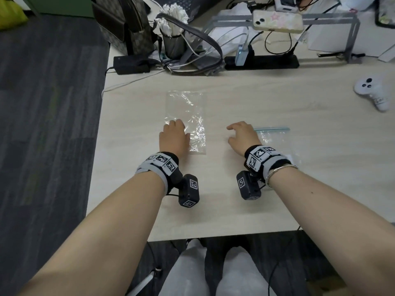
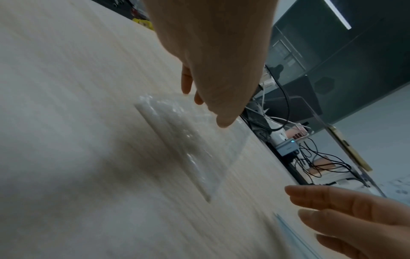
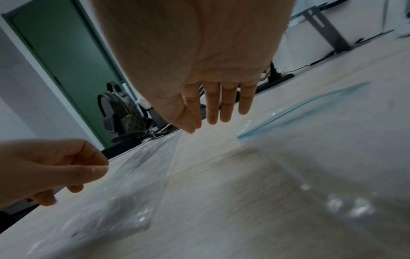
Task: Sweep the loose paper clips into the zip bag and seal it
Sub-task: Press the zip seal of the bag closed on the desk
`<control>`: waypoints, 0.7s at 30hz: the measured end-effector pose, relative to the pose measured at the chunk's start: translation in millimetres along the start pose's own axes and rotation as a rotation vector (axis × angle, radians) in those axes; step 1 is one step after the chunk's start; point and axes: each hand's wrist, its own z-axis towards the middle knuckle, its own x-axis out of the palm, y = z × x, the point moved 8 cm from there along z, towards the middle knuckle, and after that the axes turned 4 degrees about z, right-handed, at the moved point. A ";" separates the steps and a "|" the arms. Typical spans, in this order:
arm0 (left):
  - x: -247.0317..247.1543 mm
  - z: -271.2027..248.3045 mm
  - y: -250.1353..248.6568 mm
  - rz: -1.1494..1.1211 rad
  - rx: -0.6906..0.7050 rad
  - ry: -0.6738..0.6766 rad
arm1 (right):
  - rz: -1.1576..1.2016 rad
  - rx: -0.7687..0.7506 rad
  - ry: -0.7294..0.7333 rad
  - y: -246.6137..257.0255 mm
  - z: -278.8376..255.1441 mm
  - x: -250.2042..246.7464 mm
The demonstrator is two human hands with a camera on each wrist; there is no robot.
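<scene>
A: What is being risked nearest the desk edge?

B: The right hand [image 1: 242, 135] is being held palm-down just above the desk [image 1: 235, 92], its fingers [image 3: 213, 105] being kept straight and slightly apart, with nothing being gripped. The blue-strip zip bag [image 1: 275, 137] is lying flat just beside it, partly under the wrist. With its mouth lying flat, nothing is likely to be taken in by a sweep.

A: And the left hand [image 1: 174, 137]?

B: Its fingers [image 3: 88, 168] are being kept loosely curled over the near end of a crinkled clear plastic bag [image 1: 186, 107]. Whether the film is being pinched cannot be told. If the wrong bag is being picked, no zip closure may be found on it.

A: Where are the paper clips being kept?

B: None are being made out in any view. Pale specks are showing by the zip bag in the right wrist view, but they are being blurred beyond naming. Clips could be missed, or be pushed off the near edge by a hasty sweep.

A: Farther back?

B: A power strip [image 1: 261, 61] and tangled cables are lying along the rear, and a white game controller [image 1: 373, 90] is lying at the far right. Clips being swept too far could be lost among them.
</scene>
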 end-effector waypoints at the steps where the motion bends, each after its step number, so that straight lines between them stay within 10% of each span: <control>1: 2.6 2.3 -12.1 -0.045 0.017 0.026 | -0.002 0.025 -0.048 -9.3 0.5 -10.1; 13: 69.6 20.3 -128.0 -0.262 -0.093 0.393 | 0.078 0.566 -0.132 -186.6 2.9 -74.9; 21: 78.2 31.7 -147.8 -0.532 -0.200 0.277 | 0.505 0.427 -0.178 -201.3 26.4 -82.6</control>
